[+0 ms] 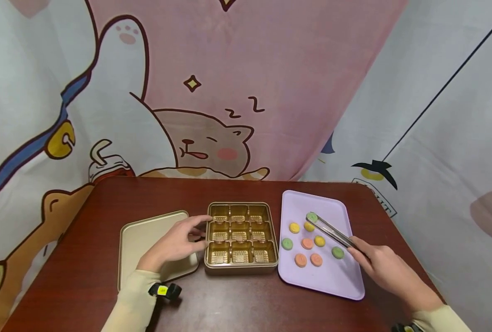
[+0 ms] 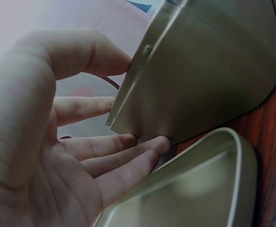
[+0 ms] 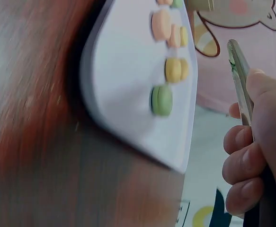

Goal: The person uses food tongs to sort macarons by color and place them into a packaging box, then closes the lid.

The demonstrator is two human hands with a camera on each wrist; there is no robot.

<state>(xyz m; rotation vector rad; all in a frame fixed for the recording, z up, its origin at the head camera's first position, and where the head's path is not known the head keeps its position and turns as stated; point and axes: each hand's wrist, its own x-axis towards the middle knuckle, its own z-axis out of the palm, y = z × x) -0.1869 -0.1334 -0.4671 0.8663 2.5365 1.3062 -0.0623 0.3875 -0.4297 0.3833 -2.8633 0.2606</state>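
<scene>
Between the hands stands a gold box [image 1: 241, 270] with a gold tray of several square compartments [image 1: 239, 236] inside. My left hand [image 1: 178, 242] is at its left side, fingertips touching the rim and outer wall; the left wrist view shows these fingers [image 2: 104, 151] fairly straight. With my right hand [image 1: 380, 267] I grip metal tongs [image 1: 333, 232], and a green macaron [image 1: 311, 216] sits between their tips, over the far part of the lilac tray [image 1: 316, 279]. The right wrist view shows fingers wrapped round the tongs [image 3: 242, 78].
On the lilac tray lie several macarons: yellow [image 1: 294, 228], pink [image 1: 300, 260] and green [image 1: 337, 252]. A gold lid [image 1: 142, 240] lies left of the box, partly under my left forearm. A printed cloth [image 1: 291, 92] hangs behind the brown table [image 1: 229, 304].
</scene>
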